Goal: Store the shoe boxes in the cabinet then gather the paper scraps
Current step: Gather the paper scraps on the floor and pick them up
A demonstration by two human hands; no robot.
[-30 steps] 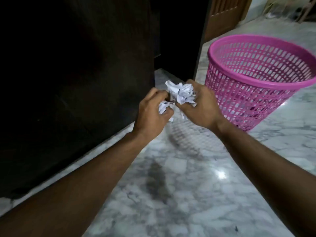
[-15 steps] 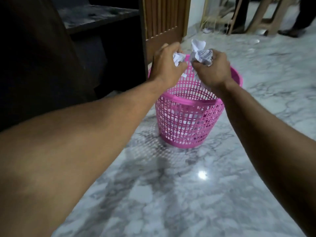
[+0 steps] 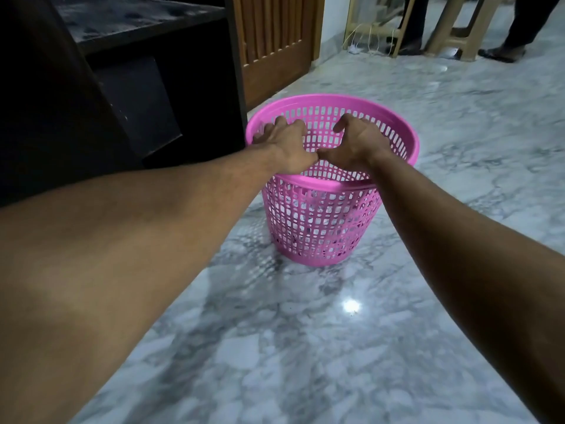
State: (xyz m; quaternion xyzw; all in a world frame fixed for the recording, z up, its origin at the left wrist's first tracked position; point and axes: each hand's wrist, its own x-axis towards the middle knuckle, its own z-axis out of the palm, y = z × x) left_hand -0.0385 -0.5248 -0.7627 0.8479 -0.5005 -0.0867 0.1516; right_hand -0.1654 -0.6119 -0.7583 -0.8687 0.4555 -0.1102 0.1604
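Note:
A pink plastic mesh basket (image 3: 324, 221) stands on the marble floor beside the dark cabinet (image 3: 91, 96). Both my hands hover over its mouth, palms down, thumbs touching. My left hand (image 3: 287, 145) has its fingers spread with nothing in it. My right hand (image 3: 357, 142) is also spread and holds nothing. White paper scraps (image 3: 308, 215) show faintly through the basket's mesh near the bottom. No shoe boxes are in view.
A wooden door (image 3: 275, 41) stands behind the cabinet. At the far right are plastic stool legs (image 3: 458, 29) and a person's legs and feet (image 3: 519, 32). Grey marble floor (image 3: 305, 347) spreads in front of the basket.
Both hands carried crumpled paper from beside the cabinet to above the basket, then opened. The paper has left my hands and is no longer between them.

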